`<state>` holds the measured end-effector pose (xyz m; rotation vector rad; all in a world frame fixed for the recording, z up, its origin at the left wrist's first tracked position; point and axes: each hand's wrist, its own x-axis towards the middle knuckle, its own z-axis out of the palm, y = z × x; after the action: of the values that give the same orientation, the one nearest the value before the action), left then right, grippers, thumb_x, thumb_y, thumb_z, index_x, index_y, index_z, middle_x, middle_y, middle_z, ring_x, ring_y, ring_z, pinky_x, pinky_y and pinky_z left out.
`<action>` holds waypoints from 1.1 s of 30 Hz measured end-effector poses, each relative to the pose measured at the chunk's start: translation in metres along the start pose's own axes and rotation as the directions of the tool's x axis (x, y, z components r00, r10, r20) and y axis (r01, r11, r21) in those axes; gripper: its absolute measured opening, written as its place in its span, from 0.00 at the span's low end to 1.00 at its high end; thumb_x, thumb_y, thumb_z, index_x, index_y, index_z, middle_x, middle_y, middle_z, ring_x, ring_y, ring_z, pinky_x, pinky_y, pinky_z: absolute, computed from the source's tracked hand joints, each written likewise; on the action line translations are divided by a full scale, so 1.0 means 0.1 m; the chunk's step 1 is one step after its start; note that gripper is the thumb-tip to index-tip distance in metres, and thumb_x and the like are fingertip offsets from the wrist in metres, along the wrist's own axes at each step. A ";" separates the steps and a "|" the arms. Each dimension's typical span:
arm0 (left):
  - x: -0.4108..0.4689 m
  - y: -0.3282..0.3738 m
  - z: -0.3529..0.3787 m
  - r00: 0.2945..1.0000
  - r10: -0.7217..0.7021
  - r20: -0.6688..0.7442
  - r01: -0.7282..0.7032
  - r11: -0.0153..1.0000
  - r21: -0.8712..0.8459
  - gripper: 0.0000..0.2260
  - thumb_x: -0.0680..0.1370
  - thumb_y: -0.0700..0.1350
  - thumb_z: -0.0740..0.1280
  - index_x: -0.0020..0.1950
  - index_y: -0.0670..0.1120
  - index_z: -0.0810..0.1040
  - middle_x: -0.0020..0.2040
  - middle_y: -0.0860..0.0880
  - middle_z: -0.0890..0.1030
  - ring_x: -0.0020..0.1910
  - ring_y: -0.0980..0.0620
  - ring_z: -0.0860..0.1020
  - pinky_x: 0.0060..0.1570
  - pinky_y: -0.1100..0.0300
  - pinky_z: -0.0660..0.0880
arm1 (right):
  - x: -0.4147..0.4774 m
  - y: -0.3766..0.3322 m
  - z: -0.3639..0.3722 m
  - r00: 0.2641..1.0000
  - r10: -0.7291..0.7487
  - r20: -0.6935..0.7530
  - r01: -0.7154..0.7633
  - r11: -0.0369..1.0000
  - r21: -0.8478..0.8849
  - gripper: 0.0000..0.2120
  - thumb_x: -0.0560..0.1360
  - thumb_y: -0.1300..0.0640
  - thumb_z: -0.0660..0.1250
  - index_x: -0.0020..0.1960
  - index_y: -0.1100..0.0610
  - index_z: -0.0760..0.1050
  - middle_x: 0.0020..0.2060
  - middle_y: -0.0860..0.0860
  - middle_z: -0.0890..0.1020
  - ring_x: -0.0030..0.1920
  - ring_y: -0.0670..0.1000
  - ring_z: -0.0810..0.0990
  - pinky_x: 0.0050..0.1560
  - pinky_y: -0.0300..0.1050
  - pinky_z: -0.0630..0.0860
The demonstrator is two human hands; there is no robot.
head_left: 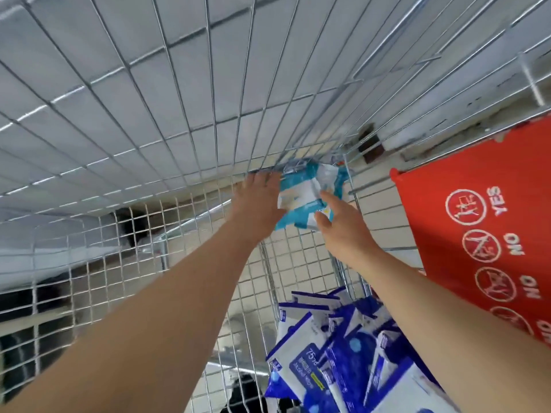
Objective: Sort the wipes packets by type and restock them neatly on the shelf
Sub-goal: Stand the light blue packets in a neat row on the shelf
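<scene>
A teal-and-white wipes packet (307,193) sits at the far corner of a wire cart, up against the mesh. My left hand (258,201) lies flat against the packet's left side with fingers straight. My right hand (338,220) touches its lower right edge with thumb and forefinger extended. Several dark-blue-and-white wipes packets (337,356) are heaped in the cart's near right corner, under my right forearm.
Wire mesh walls (125,222) of the cart enclose the space, with tiled floor showing through. A red plastic child-seat flap (483,234) printed with YES and NO signs stands at the right.
</scene>
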<state>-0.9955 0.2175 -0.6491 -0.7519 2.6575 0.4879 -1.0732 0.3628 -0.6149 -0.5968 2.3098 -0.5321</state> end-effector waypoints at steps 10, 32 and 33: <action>-0.28 -0.27 0.03 0.980 -0.199 -0.002 0.170 0.842 -0.513 0.07 0.78 0.49 0.64 0.54 0.49 0.74 0.46 0.49 0.78 0.41 0.50 0.78 0.42 0.48 0.79 | 0.10 0.03 0.11 0.998 -0.034 -0.047 0.037 0.997 0.066 0.17 0.80 0.65 0.56 0.68 0.59 0.70 0.71 0.56 0.61 0.72 0.52 0.61 0.56 0.22 0.51; -0.77 -0.53 0.12 0.946 -0.323 0.031 0.224 0.581 -0.782 0.05 0.79 0.47 0.65 0.53 0.54 0.72 0.44 0.54 0.79 0.40 0.53 0.77 0.35 0.59 0.74 | 0.23 0.09 0.39 0.919 0.269 -0.288 -0.170 0.930 0.325 0.25 0.73 0.58 0.69 0.67 0.49 0.67 0.53 0.49 0.80 0.52 0.51 0.80 0.42 0.41 0.77; -0.77 -0.53 0.12 0.946 -0.323 0.032 0.223 0.574 -0.788 0.05 0.79 0.47 0.66 0.53 0.54 0.72 0.44 0.54 0.79 0.40 0.53 0.77 0.35 0.59 0.74 | 0.23 0.09 0.40 0.920 0.253 -0.298 -0.156 0.937 0.314 0.24 0.73 0.57 0.70 0.66 0.50 0.68 0.52 0.49 0.80 0.51 0.50 0.80 0.43 0.42 0.77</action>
<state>-0.9014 0.2133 -0.6406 -1.4428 2.2566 1.6187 -1.0627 0.3497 -0.6586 -0.1238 2.5067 -0.9019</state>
